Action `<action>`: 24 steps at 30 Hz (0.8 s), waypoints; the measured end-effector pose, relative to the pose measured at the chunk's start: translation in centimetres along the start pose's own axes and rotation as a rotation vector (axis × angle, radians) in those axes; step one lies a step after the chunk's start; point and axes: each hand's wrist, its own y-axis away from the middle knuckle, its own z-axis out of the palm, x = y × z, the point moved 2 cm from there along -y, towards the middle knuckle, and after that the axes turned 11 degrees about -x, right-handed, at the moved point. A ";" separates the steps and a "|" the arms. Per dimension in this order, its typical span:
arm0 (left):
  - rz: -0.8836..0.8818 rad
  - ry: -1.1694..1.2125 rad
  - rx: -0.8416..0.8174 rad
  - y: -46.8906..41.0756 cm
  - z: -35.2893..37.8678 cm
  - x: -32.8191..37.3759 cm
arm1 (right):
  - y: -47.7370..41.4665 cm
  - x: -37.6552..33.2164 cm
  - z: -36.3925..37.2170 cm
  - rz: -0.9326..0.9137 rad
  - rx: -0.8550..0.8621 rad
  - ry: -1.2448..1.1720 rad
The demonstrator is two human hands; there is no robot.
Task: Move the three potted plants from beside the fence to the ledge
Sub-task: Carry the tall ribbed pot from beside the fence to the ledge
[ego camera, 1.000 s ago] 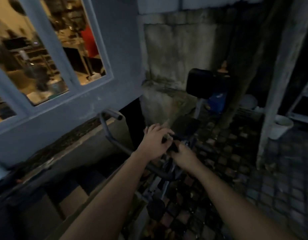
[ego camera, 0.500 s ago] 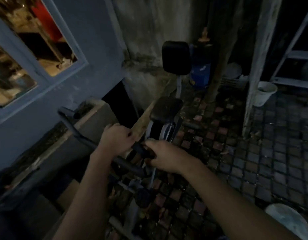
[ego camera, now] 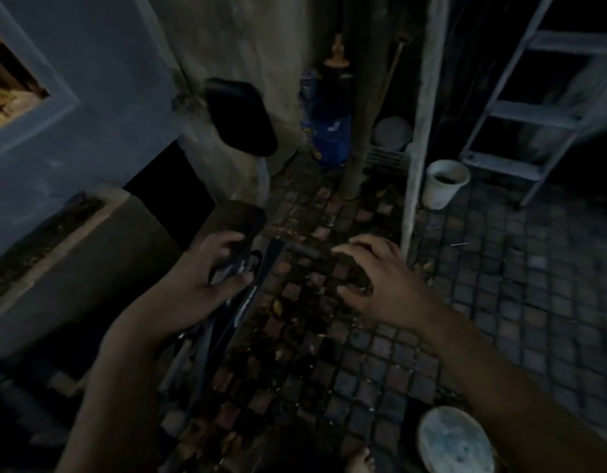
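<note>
Hands apart on the exercise bike, no plant within reach.

Your left hand point(ego camera: 213, 268) clamps the exercise bike point(ego camera: 234, 216) just under its saddle. Your right hand point(ego camera: 377, 281) has parted from it, fingers curled over the handlebar end point(ego camera: 305, 250); the blur hides whether it grips. Half a second ago both hands sat together on the bar, so you are probably shifting the bike aside, not carrying yet. Count: one bike, one concrete ledge point(ego camera: 56, 240) left of your left hand, one white bucket point(ego camera: 443, 186) and one ladder point(ego camera: 541, 110) beyond your right. None of the three potted plants is in view.
</note>
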 end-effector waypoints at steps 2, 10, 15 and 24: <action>0.091 -0.056 -0.067 -5.4 1.5 5.5 | 0.5 3.7 -3.2 0.077 0.064 -0.015; 0.452 0.091 -0.217 -26.0 9.0 21.3 | 0.3 19.6 -15.6 0.255 0.232 -0.011; 0.523 0.195 -0.190 -40.5 13.3 28.1 | -0.7 30.0 -24.4 0.371 0.372 -0.009; 0.435 0.222 -0.218 -61.9 20.3 38.3 | -2.4 49.0 -36.2 0.573 0.408 -0.059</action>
